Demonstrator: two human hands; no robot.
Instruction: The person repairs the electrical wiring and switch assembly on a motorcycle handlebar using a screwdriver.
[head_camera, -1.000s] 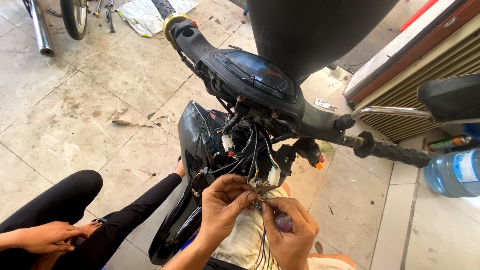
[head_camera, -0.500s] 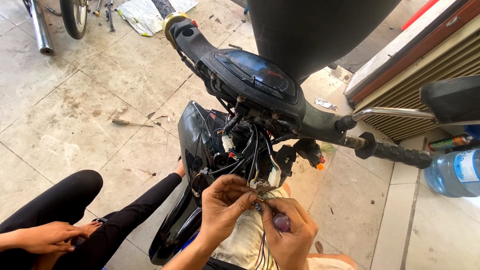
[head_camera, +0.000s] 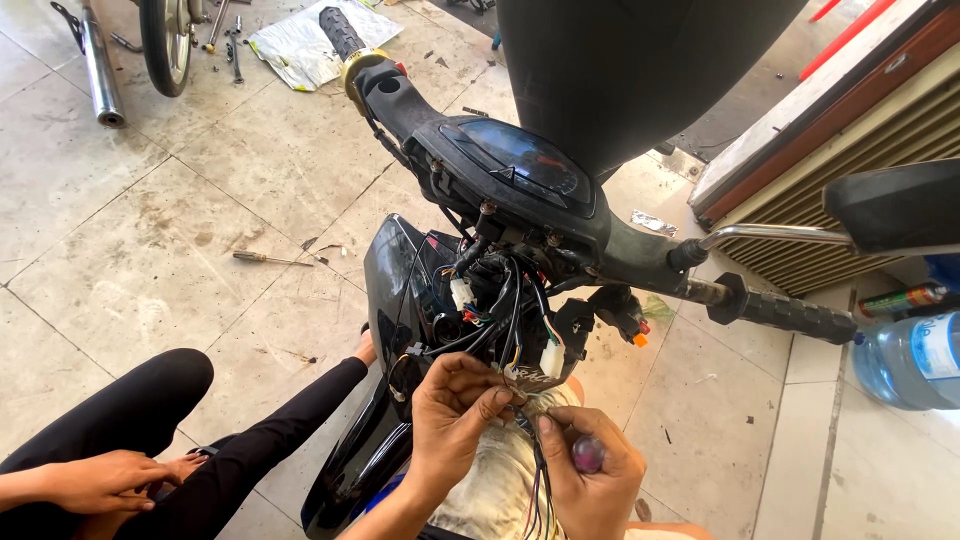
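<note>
Head view: the wire bundle hangs from the scooter's opened front, just under the handlebar. The left hand pinches its wires between closed fingertips; the right hand grips a purple-handled tool against them. Bare tiled floor lies left; another person's leg rests beside the black panel.

bundle of thin coloured wires, hanging from scooter's open front, loose ends splayed
</note>
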